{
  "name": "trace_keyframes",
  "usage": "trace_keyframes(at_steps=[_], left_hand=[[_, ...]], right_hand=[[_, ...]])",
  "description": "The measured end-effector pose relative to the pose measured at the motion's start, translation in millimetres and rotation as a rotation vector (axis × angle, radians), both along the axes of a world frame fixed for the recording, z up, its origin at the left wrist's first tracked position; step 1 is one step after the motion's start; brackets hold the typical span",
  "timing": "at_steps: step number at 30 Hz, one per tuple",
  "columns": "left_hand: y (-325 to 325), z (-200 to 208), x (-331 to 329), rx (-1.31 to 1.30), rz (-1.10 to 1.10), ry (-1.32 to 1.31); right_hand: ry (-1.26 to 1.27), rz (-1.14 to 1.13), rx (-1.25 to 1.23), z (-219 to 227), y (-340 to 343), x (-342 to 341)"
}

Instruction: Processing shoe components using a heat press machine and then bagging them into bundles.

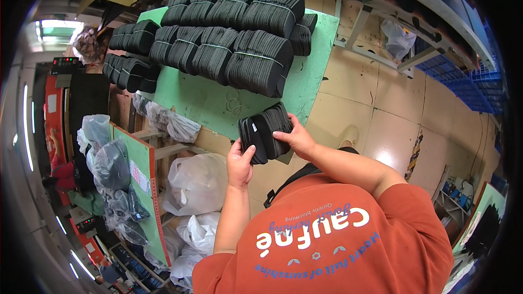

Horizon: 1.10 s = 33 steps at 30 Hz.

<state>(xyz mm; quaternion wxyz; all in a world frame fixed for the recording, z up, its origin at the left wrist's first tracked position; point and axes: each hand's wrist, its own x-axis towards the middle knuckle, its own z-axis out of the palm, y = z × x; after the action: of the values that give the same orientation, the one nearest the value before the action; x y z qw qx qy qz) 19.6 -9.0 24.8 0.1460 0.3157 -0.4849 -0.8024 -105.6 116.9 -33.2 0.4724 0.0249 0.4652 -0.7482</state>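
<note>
Between my two hands is a short stack of flat black pads (265, 132) with rounded ends, held just over the near edge of the green table. My left hand (239, 164) grips its lower left side, thumb up against the pads. On the right side, my right hand (296, 137) has its thumb laid across the front and its fingers behind. A small white mark shows on one pad. Beyond them, long rows of similar black pads (256, 60), tied in bundles with pale bands, lie on the green tabletop (204, 95). A few loose pale bands (234, 103) rest near the held stack.
At the left, a second green board (143, 185) carries dark items in clear plastic bags (111, 163). Large white plastic bags (196, 182) sit beside it. A metal-framed table (414, 16) and blue crates (463, 81) stand at the right. A person in red (64, 177) is at far left.
</note>
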Motion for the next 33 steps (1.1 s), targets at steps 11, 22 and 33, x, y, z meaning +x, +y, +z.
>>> trace_keyframes(at_steps=[11,22,33], left_hand=[[18,11,-17,-0.577,-0.074,-0.429],[6,-3,-6,-0.246,0.086,-0.162],[12,-3,-13,-0.441,0.011,-0.259]], right_hand=[[0.205,0.047,0.181,10,-8,6],[0.0,-0.066,0.052,14,-8,4],[-0.042,-0.062,0.049,18,-7,3]])
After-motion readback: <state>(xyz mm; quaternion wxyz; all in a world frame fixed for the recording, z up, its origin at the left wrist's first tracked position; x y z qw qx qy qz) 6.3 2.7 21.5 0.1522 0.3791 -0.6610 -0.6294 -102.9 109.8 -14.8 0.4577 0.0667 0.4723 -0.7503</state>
